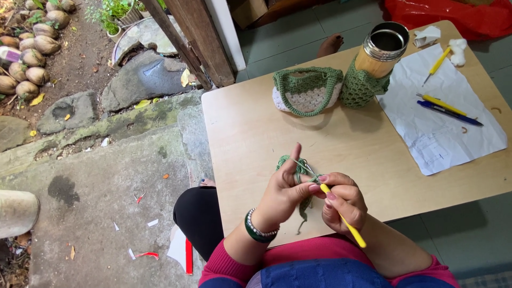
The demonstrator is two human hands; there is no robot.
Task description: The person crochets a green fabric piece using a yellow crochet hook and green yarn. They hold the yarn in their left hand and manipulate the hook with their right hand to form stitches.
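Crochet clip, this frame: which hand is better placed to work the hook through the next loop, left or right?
Right, most likely. The right hand already grips the yellow crochet hook, its tip at the green crochet piece. The left hand pinches that piece, with yarn over its raised forefinger, so it is occupied.

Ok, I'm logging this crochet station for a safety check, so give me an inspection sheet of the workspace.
Surface: light wooden table, bare in the near left part.
Job's things: green crochet piece held in the left hand; yellow-handled crochet hook in the right hand.
Clutter: green and white crocheted bag, steel flask in a green crocheted sleeve, white paper sheet, two yellow pens, one blue pen, cotton wad.
Grippers: both hands closed on their things, a dark bracelet on the left wrist.
Cables: nothing seen.
Surroundings: concrete floor with paper scraps, stones, coconuts, red bag, wooden post.
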